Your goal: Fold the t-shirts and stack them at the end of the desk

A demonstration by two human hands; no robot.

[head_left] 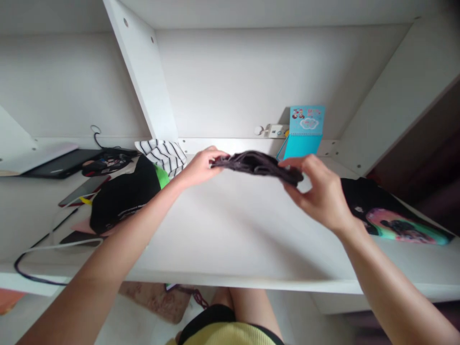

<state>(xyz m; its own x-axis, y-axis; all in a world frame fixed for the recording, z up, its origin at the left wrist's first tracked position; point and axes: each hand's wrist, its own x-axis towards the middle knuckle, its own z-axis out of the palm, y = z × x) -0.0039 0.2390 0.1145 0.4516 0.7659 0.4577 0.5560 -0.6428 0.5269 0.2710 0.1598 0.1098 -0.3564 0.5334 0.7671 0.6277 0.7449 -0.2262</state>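
I see both hands clamped on a dark brown bunched cloth (258,165): left hand (199,167) pinching one end, right hand (319,189) the other, above the white tabletop (230,230), near a turquoise card box (304,132).

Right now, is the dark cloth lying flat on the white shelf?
No, the dark cloth is held up between the left hand and the right hand, above the white shelf.

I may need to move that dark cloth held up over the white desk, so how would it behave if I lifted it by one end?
The dark cloth is probably floppy: it bunches in folds between the left hand and the right hand. It looks light, since fingertips alone hold it. Lifted by one end, it would likely hang limp; it seems neither fragile nor apt to roll.
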